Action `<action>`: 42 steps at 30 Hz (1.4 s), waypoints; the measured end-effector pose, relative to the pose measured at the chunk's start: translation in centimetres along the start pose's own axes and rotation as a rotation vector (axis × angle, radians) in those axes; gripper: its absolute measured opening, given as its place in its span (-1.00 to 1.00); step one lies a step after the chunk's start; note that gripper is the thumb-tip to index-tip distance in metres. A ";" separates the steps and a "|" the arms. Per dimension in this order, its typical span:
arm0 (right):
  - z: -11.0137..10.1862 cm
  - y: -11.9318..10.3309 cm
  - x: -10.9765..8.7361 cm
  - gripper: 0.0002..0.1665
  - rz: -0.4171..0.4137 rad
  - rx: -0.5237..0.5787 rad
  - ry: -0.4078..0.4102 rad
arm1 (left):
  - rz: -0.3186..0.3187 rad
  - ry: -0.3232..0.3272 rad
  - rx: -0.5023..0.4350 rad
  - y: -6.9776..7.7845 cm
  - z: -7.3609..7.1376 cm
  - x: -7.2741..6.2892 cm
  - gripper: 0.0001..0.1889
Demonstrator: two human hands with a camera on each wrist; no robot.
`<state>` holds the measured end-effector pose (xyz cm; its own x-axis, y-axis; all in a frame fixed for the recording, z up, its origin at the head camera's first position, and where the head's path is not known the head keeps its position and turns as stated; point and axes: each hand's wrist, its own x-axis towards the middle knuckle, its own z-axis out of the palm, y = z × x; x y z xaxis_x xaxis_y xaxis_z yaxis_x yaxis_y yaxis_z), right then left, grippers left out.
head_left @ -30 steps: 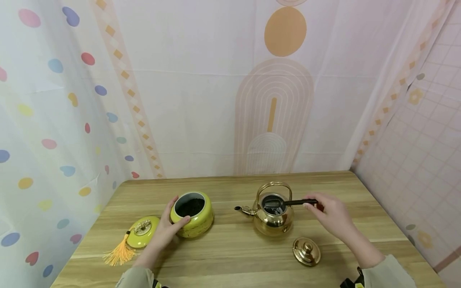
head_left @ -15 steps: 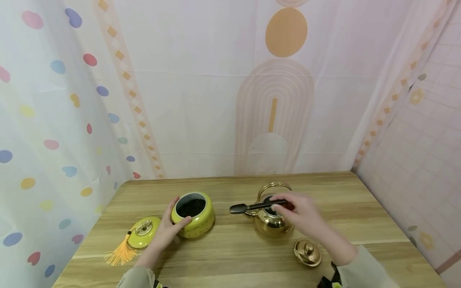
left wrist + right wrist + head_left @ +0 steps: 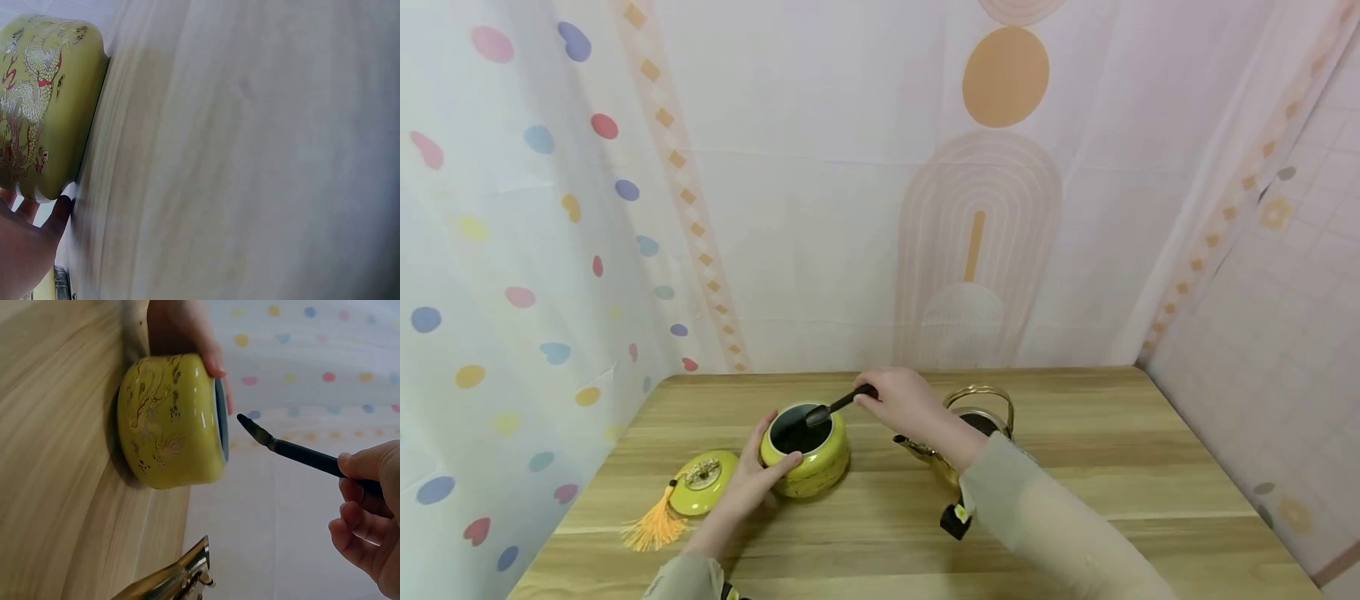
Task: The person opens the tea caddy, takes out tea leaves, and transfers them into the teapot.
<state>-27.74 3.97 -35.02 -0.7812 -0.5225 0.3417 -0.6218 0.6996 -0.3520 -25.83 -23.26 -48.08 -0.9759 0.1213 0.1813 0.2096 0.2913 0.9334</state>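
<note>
My left hand (image 3: 747, 483) grips a yellow glossy jar (image 3: 822, 467) at its left side, thumb near the front rim. Dark loose leaves lie inside. The jar stands on the table, with a gold dragon pattern on its wall (image 3: 150, 412). Above the jar's mouth, my right hand (image 3: 901, 402) pinches the handle of a black scoop (image 3: 844, 402); its bowl slants down over the opening. In the right wrist view the scoop's tip (image 3: 250, 428) is just outside the rim. Under the right forearm is a gold teapot (image 3: 942, 468), partly hidden, its mouth uncovered.
The jar's yellow lid (image 3: 700, 496), with an orange tassel (image 3: 657, 523), lies left of the left hand. A wooden table (image 3: 865, 542) carries everything, with a patterned curtain (image 3: 820, 250) hanging behind it. The right sleeve (image 3: 1060, 533) covers the front right area.
My right hand has carried the scoop from inside the teapot's mouth leftward to above the jar. The gold teapot lid has passed out of sight behind the sleeve. My left hand keeps its grip.
</note>
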 end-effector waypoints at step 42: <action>7.8 -1.9 6.0 -0.80 0.061 -0.144 -0.256 | -0.045 0.013 0.019 0.1 -0.5 -0.8 -0.11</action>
<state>-31.65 -4.30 -39.15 -0.8168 -0.5704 0.0861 -0.5733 0.7859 -0.2316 -25.06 -23.78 -48.02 -0.9851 0.0948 0.1434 0.1664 0.3146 0.9345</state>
